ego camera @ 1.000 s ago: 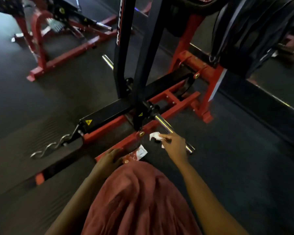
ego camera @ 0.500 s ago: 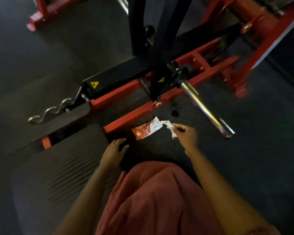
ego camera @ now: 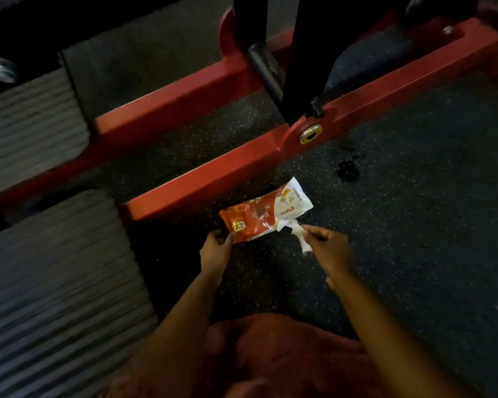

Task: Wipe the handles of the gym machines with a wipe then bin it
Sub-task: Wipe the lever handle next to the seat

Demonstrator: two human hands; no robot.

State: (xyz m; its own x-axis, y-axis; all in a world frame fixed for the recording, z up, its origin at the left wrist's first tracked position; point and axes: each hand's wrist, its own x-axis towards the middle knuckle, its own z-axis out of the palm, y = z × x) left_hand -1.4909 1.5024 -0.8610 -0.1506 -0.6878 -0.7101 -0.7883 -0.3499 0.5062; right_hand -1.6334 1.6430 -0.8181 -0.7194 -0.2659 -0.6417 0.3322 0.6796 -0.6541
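An orange and white pack of wipes (ego camera: 266, 211) lies on the dark speckled floor beside the red base bar of a gym machine (ego camera: 204, 179). My left hand (ego camera: 216, 248) grips the pack's near left end. My right hand (ego camera: 327, 248) pinches a white wipe (ego camera: 298, 234) that sticks out of the pack's near edge. The machine's handles are out of view.
Black uprights (ego camera: 302, 53) rise from the red frame just beyond the pack. Ribbed grey mats (ego camera: 58, 282) lie at the left. A dark wet spot (ego camera: 348, 170) marks the floor right of the frame's bolt (ego camera: 310, 135). My red-clothed knee fills the bottom centre.
The view has dropped closer to the floor. My left hand moved forward from the floor onto the pack's end. My right hand still holds the wipe at the pack.
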